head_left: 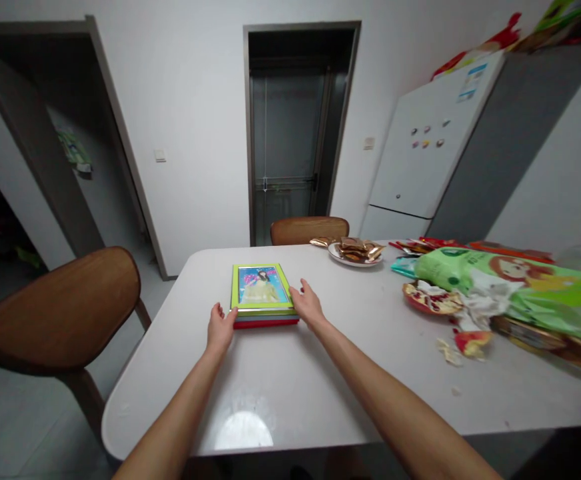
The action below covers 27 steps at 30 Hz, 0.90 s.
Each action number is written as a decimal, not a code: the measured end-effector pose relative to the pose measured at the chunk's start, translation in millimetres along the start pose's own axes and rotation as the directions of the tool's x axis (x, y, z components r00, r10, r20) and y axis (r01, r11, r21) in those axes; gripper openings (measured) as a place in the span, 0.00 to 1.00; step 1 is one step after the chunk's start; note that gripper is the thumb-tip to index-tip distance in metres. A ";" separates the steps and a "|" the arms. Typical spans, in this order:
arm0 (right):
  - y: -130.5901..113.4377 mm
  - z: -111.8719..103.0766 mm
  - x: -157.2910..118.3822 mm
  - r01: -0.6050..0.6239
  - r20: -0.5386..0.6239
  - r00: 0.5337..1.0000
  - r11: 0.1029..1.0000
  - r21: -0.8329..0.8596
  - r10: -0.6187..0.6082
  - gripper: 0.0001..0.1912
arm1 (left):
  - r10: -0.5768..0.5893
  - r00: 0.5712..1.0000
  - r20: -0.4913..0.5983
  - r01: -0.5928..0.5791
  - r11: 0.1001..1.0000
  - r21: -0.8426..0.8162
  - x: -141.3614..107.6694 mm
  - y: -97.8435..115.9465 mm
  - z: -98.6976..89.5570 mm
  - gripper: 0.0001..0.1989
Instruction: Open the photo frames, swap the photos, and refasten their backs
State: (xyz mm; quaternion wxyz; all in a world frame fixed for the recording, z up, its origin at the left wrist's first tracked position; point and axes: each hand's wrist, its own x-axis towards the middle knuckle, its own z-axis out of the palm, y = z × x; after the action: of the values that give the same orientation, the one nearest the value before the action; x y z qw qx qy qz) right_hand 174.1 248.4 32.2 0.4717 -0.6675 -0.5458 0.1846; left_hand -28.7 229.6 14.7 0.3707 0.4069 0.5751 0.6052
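Observation:
A lime-green picture frame (264, 309) lies flat on top of a small stack on the white table. It holds a picture of a figure in a pale yellow gown against blue. Beneath it show the edges of a greyish-blue layer and a red layer (265, 324), probably more frames. My left hand (220, 328) is at the stack's near left corner, thumb against the edge and fingers apart. At the right side, my right hand (308, 304) touches the frame's edge with its thumb side, fingers stretched forward. The undersides of both hands are hidden.
A plate (335, 256) of gold-wrapped snacks stands toward the back. On the right lie a green package (450, 270), crumpled tissue (488, 293), opened pomegranate pieces (430, 301) and peel scraps. Brown chairs (65, 310) stand left and behind the table (270, 387); a fridge (430, 140) is back right.

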 end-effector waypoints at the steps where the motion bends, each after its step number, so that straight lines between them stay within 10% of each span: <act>1: -4.2 -2.7 -4.0 0.028 -0.051 0.998 0.999 0.028 -0.026 0.30 | 0.010 1.000 -0.025 -0.011 1.000 -0.014 -2.7 6.4 -2.4 0.24; 7: -82.9 -28.7 -52.4 0.203 0.059 0.953 0.772 0.602 -0.296 0.36 | 0.178 0.970 0.165 -0.142 0.968 -0.208 -53.3 95.7 9.3 0.28; 11: -126.6 -54.1 -80.9 0.107 0.132 0.894 0.491 0.864 -0.427 0.39 | 0.383 0.774 0.504 -0.004 0.799 -0.602 -90.8 145.2 17.6 0.38; 22: -87.6 -32.5 -89.7 -0.187 0.309 0.920 0.423 0.887 -0.242 0.37 | 0.193 0.800 0.568 0.225 0.781 -0.583 -91.5 98.7 17.4 0.37; 27: -87.1 -29.6 -75.7 -0.330 0.360 0.933 0.443 0.833 0.018 0.17 | 0.047 0.866 0.498 0.259 0.810 -0.526 -78.0 103.6 16.7 0.17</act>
State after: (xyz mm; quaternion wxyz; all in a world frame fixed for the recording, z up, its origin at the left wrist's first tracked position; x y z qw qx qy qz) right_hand 122.9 163.8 98.7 0.6381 -0.3429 -0.3624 0.5865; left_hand 19.4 158.1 113.0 0.6434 0.3805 0.2741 0.6051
